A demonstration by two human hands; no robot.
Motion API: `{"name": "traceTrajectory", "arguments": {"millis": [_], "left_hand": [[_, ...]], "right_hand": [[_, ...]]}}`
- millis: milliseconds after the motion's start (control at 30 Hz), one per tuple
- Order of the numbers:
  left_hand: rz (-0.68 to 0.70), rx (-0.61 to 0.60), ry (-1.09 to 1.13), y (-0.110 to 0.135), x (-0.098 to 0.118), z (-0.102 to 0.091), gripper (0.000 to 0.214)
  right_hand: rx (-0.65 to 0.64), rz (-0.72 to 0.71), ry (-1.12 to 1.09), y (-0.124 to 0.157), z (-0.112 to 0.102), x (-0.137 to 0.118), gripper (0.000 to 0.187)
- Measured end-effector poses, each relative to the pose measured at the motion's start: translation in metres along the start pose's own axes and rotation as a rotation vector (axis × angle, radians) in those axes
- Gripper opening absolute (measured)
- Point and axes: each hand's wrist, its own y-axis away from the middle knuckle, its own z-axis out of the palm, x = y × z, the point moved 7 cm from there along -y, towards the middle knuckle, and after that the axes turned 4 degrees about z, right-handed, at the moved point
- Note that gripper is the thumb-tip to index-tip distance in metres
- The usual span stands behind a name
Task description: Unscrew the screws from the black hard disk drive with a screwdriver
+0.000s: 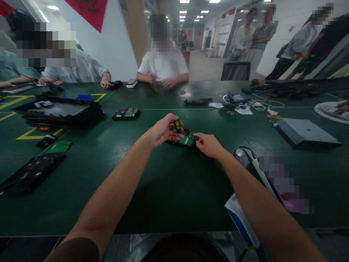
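A black and yellow handle, like that of a screwdriver (177, 126), stands upright in the fingers of my left hand (164, 131). Its lower end is hidden behind the fingers. Beneath it, a black-cased device with a green circuit board (188, 139) lies on the table. My right hand (209, 145) has its fingers closed at the right edge of this device, gripping it there. The left fingers hide part of the casing on the other side.
The green table (174, 182) also bears another opened device (126, 113), a black tray (62, 111), a loose green board (60, 146), a black panel (32, 173) and a metal box (307, 133). Cables (256, 104) lie at the right back. A person (163, 65) sits opposite.
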Motion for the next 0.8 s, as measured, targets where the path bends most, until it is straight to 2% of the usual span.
{"name": "traceTrajectory", "arguments": {"millis": [233, 467, 633, 800], "left_hand": [[-0.032, -0.035, 0.087, 0.000, -0.002, 0.005, 0.036], [0.003, 0.018, 0.025, 0.000, 0.003, -0.004, 0.036], [-0.015, 0.008, -0.008, 0.002, 0.004, -0.005, 0.037], [-0.022, 0.052, 0.055, 0.002, 0.004, -0.008, 0.035]], "right_hand": [[0.010, -0.009, -0.001, -0.001, 0.001, 0.002, 0.044], [-0.008, -0.013, -0.011, 0.000, 0.000, 0.001, 0.045], [0.004, -0.019, -0.013, 0.000, 0.001, 0.003, 0.045], [0.003, -0.020, -0.012, 0.000, 0.001, 0.002, 0.044]]}}
